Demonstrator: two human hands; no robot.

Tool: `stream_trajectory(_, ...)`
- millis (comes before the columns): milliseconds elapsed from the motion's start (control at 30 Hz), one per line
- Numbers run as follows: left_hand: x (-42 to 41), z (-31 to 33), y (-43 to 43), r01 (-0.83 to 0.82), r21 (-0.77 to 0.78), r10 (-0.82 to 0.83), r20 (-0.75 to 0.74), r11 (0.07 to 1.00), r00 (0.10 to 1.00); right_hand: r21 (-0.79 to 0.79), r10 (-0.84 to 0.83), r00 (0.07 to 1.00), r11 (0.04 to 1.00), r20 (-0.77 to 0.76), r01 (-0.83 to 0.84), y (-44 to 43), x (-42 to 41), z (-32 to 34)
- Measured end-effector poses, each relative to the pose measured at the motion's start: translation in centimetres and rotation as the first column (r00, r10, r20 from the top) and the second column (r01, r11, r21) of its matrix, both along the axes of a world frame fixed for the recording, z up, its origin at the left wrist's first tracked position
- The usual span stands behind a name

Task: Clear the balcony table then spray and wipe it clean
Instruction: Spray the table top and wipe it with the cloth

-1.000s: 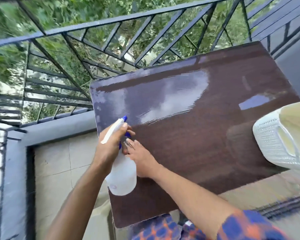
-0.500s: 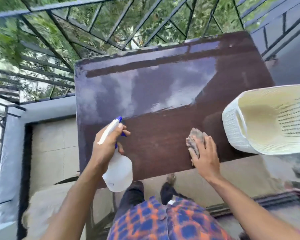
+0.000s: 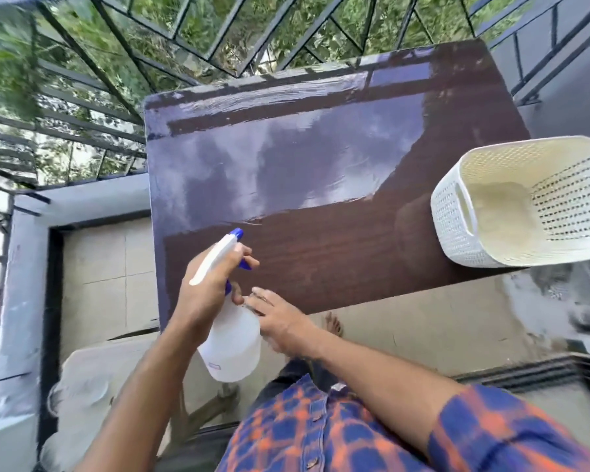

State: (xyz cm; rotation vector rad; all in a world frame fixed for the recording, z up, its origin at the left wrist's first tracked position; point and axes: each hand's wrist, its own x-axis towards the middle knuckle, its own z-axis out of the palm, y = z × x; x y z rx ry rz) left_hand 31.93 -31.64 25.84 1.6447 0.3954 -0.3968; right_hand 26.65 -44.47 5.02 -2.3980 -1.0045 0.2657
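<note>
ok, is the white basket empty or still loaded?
Empty: the white basket shows only its bare cream floor and perforated walls inside.

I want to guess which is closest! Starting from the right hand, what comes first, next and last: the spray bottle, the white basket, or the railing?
1. Spray bottle: just left of the right hand, held in the left hand's grip.
2. White basket: off to the right, at the table's right side.
3. Railing: farthest, beyond the table's far edge.
</note>
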Motion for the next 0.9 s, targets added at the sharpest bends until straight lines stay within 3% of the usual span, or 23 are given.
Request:
stream_trajectory(67, -0.1, 0.4, 1.1, -0.016, -0.017, 0.016, 0.017, 1.000, 1.000, 0.184, -0.161, 0.946, 0.959, -0.281, 0.218, 1.9, 0.9, 2.3)
stream_trajectory(100, 0.0, 0.6, 1.6, -0.033, -0.030, 0.034, 0.027, 0.999, 0.999, 0.246, -0.275, 0.848, 0.876, -0.453, 0.416, 2.2, 1.3, 3.7)
stream_trajectory(167, 0.3, 0.7, 2.2, -0.087, -0.050, 0.089, 0.030, 0.995, 0.996, 0.230, -0.361, 0.530, 0.617, -0.767, 0.753, 1.7, 2.7, 6.4)
stream_trajectory(233, 0.6, 0.8, 2.3, -0.143, -0.085, 0.145, 0.022, 0.986, 0.989, 0.154, -0.234, 0.255, 0.377, -0.938, 0.913, -0.8, 4.2, 8.6)
stream_trajectory(333, 1.8, 1.4, 0.9, -0.176, -0.107, 0.183, 0.053, 0.978, 0.982, 0.083, -0.074, 0.097, 0.173, -0.993, 0.981, -7.5, 5.7, 12.6)
stream_trajectory(467, 3.8, 3.3, -4.2, -0.164, -0.150, 0.187, 0.156, 0.975, 0.970, 0.132, 0.025, 0.130, 0.102, -0.991, 0.986, -17.4, 5.8, 19.5)
stream_trajectory(567, 5.3, 5.1, -9.5, -0.139, -0.205, 0.184, 0.222, 0.969, 0.957, 0.181, -0.002, 0.182, 0.074, -0.983, 0.981, -24.8, 5.7, 23.6)
stream_trajectory(667, 6.6, 6.9, -16.6, -0.103, -0.250, 0.173, 0.273, 0.963, 0.947, 0.221, -0.146, 0.228, 0.066, -0.962, 0.973, -33.1, 5.3, 25.8)
stream_trajectory(800, 8.0, 8.5, -27.1, -0.051, -0.281, 0.148, 0.338, 0.959, 0.929, 0.115, -0.417, 0.161, 0.134, -0.895, 0.984, -43.3, 5.3, 25.3)
stream_trajectory(900, 8.6, 7.2, -33.9, -0.053, -0.218, 0.140, 0.405, 0.975, 0.903, 0.049, -0.456, 0.131, 0.188, -0.880, 0.981, -46.9, 6.0, 22.0)
